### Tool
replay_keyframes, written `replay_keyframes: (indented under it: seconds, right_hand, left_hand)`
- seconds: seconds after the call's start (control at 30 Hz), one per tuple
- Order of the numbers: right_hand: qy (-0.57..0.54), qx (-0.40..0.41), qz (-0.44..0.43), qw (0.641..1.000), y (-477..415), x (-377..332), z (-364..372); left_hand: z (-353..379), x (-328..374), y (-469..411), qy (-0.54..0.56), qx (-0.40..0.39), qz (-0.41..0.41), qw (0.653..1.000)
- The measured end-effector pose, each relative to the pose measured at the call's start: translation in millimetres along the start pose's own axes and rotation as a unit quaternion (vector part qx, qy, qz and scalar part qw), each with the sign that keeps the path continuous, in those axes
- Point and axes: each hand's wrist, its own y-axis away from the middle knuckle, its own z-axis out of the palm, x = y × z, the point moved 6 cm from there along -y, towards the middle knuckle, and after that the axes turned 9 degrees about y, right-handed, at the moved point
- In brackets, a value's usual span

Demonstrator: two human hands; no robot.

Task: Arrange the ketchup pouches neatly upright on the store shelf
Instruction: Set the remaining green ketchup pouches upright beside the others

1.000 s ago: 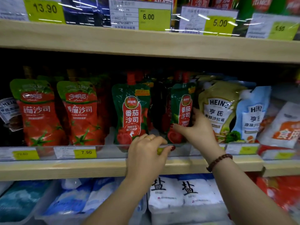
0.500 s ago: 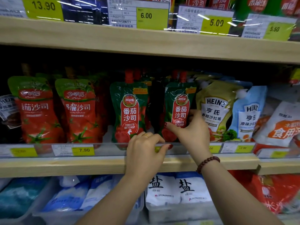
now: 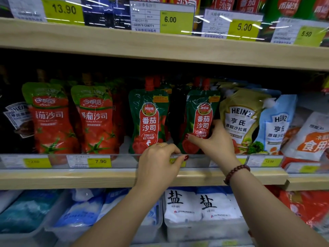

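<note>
Two green tomato ketchup pouches with red caps stand upright on the middle shelf (image 3: 71,177). My right hand (image 3: 215,141) grips the right green pouch (image 3: 201,111) low down, thumb across its front and fingers behind its right edge. The left green pouch (image 3: 148,122) stands free beside it, with a dark gap between them. My left hand (image 3: 158,163) is curled over the clear front rail (image 3: 124,160), pinching it just below that pouch. More green pouches show behind both. Two red ketchup pouches (image 3: 51,122) (image 3: 96,122) stand upright to the left.
Leaning Heinz salad dressing pouches, one olive (image 3: 240,118) and one blue (image 3: 277,125), crowd the right green pouch. The upper shelf board (image 3: 160,49) hangs close above the caps. Salt bags in bins (image 3: 195,204) fill the lower shelf.
My right hand has turned the right green pouch so that its label faces the front, and it stands straighter. My left hand has stayed on the rail.
</note>
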Motion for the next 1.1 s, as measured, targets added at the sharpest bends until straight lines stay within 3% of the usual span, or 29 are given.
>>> replay_keyframes:
  seconds: [0.33,0.47,0.6,0.77,0.93,1.03,1.1]
  right_hand:
    - [0.012,-0.02,0.001,1.0,5.2,1.6,-5.9]
    - [-0.087,-0.016,-0.006,0.996,9.5,1.7,-9.5]
    - [-0.189,0.011,-0.017,0.982,14.1,5.5,-14.7]
    - [-0.266,0.0,-0.017,0.964,14.0,6.3,-16.6]
    - [-0.247,0.008,-0.006,0.969,16.2,3.4,-17.1]
    - [-0.164,0.102,-0.016,0.981,27.1,4.0,-28.0]
    - [-0.08,0.161,-0.075,0.981,42.0,-3.2,-34.0]
  left_hand:
    - [-0.7,-1.6,-1.1,0.023,-0.012,-0.025,0.999]
    - [13.1,4.2,-16.4,0.165,-0.08,-0.095,0.978]
    - [35.2,8.8,-34.1,0.193,-0.161,-0.137,0.958]
    - [41.5,3.4,-43.6,0.263,-0.184,-0.172,0.931]
    - [36.6,4.7,-43.0,0.276,-0.195,-0.154,0.928]
    - [22.0,4.2,-37.2,0.237,-0.176,-0.13,0.947]
    - [6.3,2.4,-25.8,0.185,-0.147,-0.08,0.968]
